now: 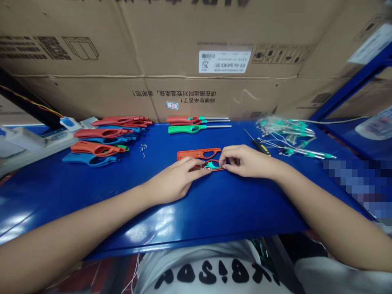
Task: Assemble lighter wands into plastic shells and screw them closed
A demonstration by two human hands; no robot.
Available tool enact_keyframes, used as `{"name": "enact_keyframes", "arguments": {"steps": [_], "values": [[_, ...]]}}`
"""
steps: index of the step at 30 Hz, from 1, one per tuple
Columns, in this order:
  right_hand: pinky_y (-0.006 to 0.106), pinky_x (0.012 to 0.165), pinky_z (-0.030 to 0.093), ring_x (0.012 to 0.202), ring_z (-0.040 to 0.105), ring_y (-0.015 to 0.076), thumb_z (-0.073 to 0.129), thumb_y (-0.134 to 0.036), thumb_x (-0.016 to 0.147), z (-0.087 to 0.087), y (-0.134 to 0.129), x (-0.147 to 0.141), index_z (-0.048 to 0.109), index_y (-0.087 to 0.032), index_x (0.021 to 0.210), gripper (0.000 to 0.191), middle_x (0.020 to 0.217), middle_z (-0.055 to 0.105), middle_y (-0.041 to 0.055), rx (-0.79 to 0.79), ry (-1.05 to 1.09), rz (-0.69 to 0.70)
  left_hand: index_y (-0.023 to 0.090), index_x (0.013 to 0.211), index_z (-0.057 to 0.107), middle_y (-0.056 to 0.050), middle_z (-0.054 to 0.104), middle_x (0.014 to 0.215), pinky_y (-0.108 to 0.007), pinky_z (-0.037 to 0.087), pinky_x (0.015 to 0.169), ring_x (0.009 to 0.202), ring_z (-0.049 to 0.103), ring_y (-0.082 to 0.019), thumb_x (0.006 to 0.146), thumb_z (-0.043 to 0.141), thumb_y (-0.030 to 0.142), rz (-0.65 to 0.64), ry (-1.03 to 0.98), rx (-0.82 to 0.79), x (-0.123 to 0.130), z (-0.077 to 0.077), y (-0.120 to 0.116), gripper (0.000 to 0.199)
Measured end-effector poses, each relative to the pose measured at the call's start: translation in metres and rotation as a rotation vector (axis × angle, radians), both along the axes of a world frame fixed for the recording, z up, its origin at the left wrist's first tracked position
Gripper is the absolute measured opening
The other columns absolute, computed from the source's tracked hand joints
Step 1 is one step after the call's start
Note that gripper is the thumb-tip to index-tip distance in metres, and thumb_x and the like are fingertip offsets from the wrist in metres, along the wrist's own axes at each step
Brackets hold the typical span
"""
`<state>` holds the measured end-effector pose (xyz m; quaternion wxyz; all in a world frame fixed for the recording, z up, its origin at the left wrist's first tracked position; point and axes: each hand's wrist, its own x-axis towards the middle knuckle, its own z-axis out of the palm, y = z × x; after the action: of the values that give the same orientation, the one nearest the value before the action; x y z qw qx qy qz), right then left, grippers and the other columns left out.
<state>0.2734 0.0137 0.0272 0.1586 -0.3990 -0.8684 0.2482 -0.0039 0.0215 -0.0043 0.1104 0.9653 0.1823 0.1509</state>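
Note:
On the blue table, an orange-red lighter casing half (218,169) lies with its hollow side up, a green trigger piece (212,165) inside it. My left hand (176,179) holds the left end of this casing half between thumb and fingers. At its right end my right hand (245,162) is closed, thumb and fingertips pinched beside the green trigger; what they pinch is hidden. Just behind lies a second orange casing half (191,154), touched by neither hand. Part of the front casing is covered by my fingers.
Red, orange and blue casings (94,148) are piled at left, near small screws (143,149) and a power strip (55,141). Lighters with metal tubes (196,124) lie at the back. A screwdriver (260,146) and wired green-ended tubes (297,136) are at right. Cardboard (107,94) stands behind.

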Motion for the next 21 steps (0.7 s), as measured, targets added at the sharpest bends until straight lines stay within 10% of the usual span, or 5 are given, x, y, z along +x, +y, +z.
{"name": "enact_keyframes", "arguments": {"steps": [21], "values": [[0.029, 0.072, 0.049, 0.081, 0.065, 0.0166, 0.060, -0.011, 0.086, 0.0095, -0.0059, 0.0028, 0.075, -0.018, 0.099, 0.022, 0.098, 0.072, 0.0061, 0.067, -0.081, 0.091, 0.028, 0.146, 0.049, -0.009, 0.055, 0.141, -0.047, 0.048, 0.109, 0.130, 0.050, -0.025, 0.096, 0.043, 0.006, 0.020, -0.004, -0.030, 0.0007, 0.0001, -0.0006, 0.055]]}}
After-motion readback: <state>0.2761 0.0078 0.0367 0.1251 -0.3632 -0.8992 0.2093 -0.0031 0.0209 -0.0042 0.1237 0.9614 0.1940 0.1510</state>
